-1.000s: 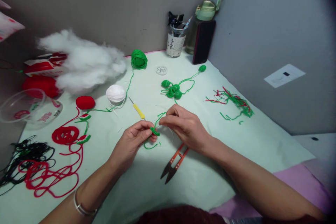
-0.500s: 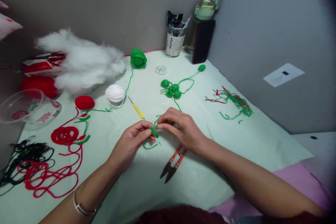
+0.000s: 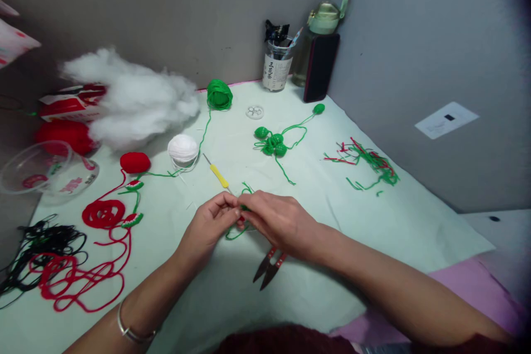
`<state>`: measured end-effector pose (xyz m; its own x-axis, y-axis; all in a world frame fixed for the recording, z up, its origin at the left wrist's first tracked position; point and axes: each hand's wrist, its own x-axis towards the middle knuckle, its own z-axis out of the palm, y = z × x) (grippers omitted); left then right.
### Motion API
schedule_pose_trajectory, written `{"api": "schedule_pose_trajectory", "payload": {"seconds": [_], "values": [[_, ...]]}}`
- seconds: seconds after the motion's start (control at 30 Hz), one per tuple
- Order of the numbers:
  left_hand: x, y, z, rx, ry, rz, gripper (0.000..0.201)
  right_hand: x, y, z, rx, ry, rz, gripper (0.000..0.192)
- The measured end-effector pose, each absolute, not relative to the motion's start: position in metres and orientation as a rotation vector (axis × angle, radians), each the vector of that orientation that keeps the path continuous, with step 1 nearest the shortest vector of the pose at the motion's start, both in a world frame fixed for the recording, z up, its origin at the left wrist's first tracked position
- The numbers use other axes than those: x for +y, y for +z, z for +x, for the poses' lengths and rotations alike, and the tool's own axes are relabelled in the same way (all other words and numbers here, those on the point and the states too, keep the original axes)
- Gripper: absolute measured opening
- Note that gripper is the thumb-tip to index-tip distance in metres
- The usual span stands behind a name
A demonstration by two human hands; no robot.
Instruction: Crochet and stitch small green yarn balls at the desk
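My left hand (image 3: 209, 227) and my right hand (image 3: 277, 221) meet fingertip to fingertip just above the pale green cloth (image 3: 315, 276). Between them they pinch a small green crocheted piece (image 3: 244, 208), now mostly hidden by the fingers. Its green yarn tail (image 3: 234, 234) loops down onto the cloth below the hands. Orange thread snips (image 3: 269, 266) lie under my right wrist. A yellow-handled crochet hook (image 3: 217, 172) rests just beyond the hands.
Green crocheted balls (image 3: 271, 142), a green yarn ball (image 3: 219, 94), a white yarn ball (image 3: 183, 148), red yarn (image 3: 103, 214), black yarn (image 3: 45, 240), white stuffing (image 3: 128, 97), yarn scraps (image 3: 369, 163), a clear bowl (image 3: 39, 168), a jar (image 3: 277, 66), a phone (image 3: 320, 66) and a bottle (image 3: 327, 16) surround the hands.
My right hand has moved left and down to meet the left fingertips, covering the green piece. The snips are now more hidden under my wrist.
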<state>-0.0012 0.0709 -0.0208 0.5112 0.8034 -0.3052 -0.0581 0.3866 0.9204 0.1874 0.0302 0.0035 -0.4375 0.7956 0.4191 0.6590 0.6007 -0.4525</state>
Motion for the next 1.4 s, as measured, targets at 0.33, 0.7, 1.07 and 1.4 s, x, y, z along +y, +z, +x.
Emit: {"api": "schedule_pose_trajectory", "payload": {"seconds": [0.33,0.7,1.07,1.4], "values": [[0.068,-0.015,-0.004,0.867,0.561,1.11,0.015,0.019,0.005,0.189,-2.152,0.046,-1.053,0.02],[0.068,-0.011,0.0,0.98,0.611,1.101,0.023,0.023,0.027,0.184,-1.862,0.716,-1.077,0.017],[0.07,-0.016,-0.002,0.935,0.563,1.096,0.027,0.04,0.052,0.22,-0.963,1.381,-0.843,0.02],[0.072,-0.02,-0.002,0.821,0.655,1.011,0.021,0.043,0.026,0.218,-1.636,0.917,-1.149,0.008]]}}
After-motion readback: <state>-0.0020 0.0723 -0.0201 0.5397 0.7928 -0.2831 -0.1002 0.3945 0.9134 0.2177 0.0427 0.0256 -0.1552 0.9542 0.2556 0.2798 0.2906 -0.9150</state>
